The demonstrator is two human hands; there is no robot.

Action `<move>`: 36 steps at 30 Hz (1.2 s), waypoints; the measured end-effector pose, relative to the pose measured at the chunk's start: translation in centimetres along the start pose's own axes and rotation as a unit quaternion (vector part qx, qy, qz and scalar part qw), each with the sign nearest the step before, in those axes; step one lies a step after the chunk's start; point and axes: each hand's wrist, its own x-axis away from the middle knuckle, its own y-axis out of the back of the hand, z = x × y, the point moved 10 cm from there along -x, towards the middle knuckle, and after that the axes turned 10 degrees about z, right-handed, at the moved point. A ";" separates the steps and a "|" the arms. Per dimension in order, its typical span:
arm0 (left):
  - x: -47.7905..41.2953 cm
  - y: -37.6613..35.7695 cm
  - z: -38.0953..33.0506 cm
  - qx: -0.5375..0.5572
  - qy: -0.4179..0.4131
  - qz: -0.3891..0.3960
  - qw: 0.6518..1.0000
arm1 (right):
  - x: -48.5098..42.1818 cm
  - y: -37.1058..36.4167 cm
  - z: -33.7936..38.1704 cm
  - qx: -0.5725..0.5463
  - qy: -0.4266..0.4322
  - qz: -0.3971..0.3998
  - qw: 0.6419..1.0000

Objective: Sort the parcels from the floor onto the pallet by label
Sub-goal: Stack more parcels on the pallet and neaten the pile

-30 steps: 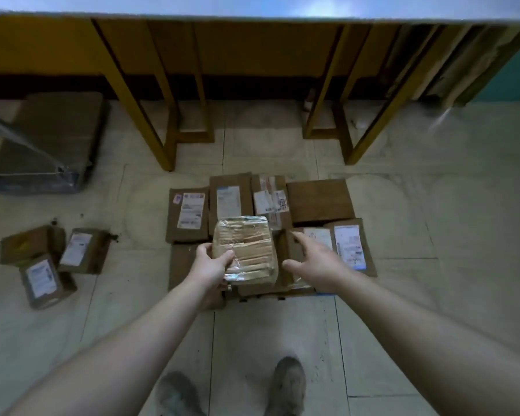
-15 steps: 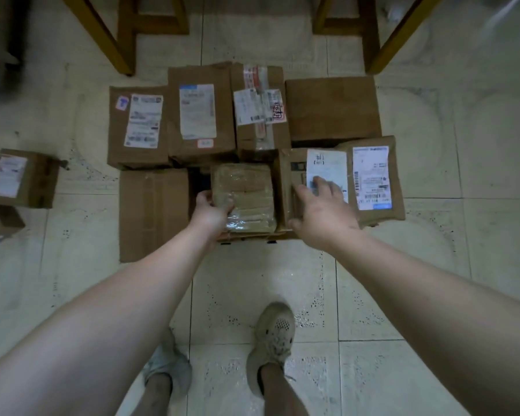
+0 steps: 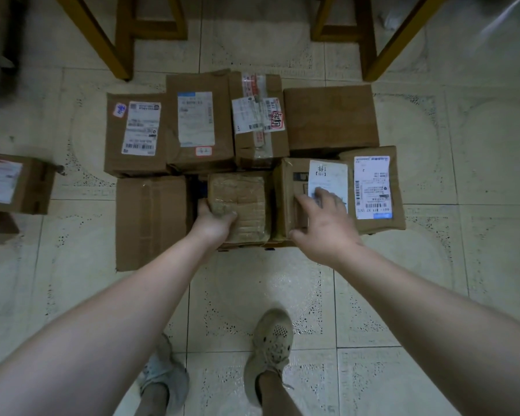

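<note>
So, left hand (image 3: 212,228) has its fingers curled round the near left corner of the tape-wrapped parcel (image 3: 240,199), gripping it. Right hand (image 3: 324,226) lies fingers-spread on the labelled box (image 3: 294,187) right beside it. The parcel sits in the front row, between that and a plain brown box (image 3: 150,220). Loose parcels (image 3: 18,184) lie on the floor (image 3: 282,280) off left.

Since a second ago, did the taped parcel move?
Yes. The taped parcel went down, from overlapping the labelled box behind into the gap before it; the left hand grips it.
</note>
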 end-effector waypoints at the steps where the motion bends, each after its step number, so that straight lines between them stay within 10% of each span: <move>1: 0.0 0.1 0.0 -0.003 -0.001 0.000 1.000 | 0.1 0.1 0.0 0.004 0.001 -0.005 1.000; 22: 8.3 17.1 -1.7 -0.111 -0.033 -0.067 0.991 | 2.9 4.2 12.5 0.054 -0.015 -0.009 0.998; 36: 19.2 49.4 7.1 -0.150 -0.024 -0.129 0.980 | 5.1 -2.0 47.6 0.111 0.089 0.023 0.990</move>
